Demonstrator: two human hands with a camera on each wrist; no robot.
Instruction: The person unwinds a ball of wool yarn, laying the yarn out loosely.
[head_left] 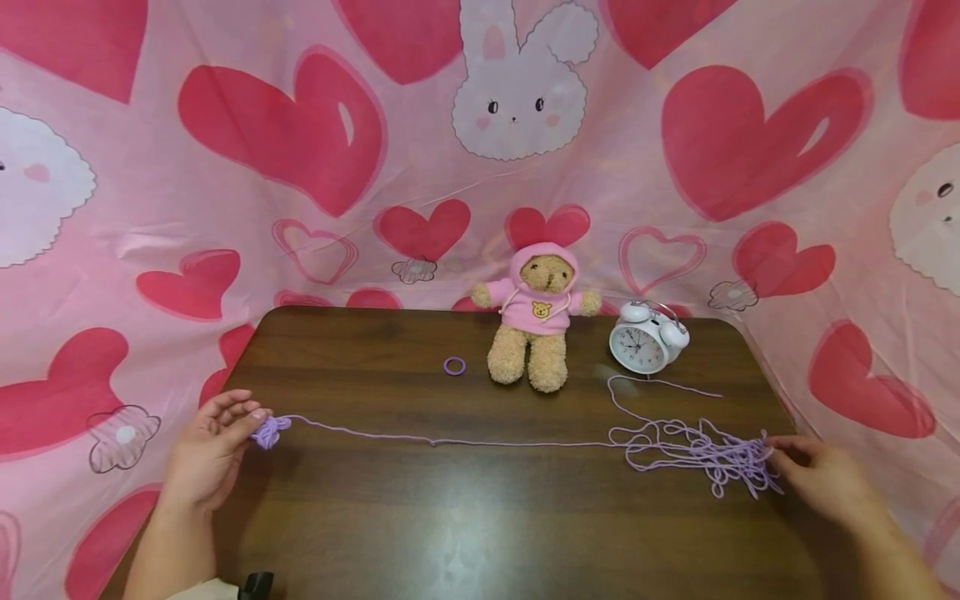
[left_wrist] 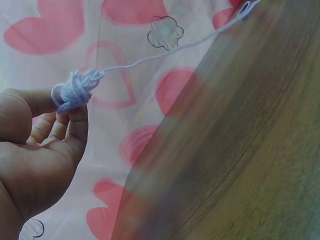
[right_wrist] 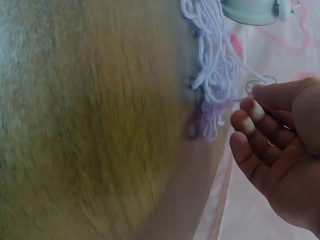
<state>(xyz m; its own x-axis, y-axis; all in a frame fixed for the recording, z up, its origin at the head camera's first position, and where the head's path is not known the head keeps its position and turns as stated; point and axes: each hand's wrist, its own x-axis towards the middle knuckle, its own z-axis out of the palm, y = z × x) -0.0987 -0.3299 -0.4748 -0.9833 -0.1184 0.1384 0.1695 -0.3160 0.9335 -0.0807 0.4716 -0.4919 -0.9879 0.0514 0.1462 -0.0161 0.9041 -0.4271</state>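
Observation:
At the table's left side, my left hand (head_left: pixel 206 454) pinches a small wound bundle of lilac yarn (head_left: pixel 270 431) between thumb and fingers. The left wrist view shows the same bundle (left_wrist: pixel 76 91) at the fingertips. From it a single strand (head_left: pixel 517 443) runs across the table to a loose, tangled heap of lilac yarn (head_left: pixel 697 454) on the right. My right hand (head_left: pixel 828 479) is at the heap's right end, where thumb and forefinger pinch a strand of the yarn (right_wrist: pixel 215 65). One loose tail curls toward the clock.
A teddy bear (head_left: pixel 536 321) in a pink hoodie sits at the table's back. To its right stands a white twin-bell alarm clock (head_left: pixel 645 342); to its left lies a purple ring (head_left: pixel 454 366). Pink heart-patterned cloth (head_left: pixel 337 242) surrounds the brown table (head_left: pixel 450 525).

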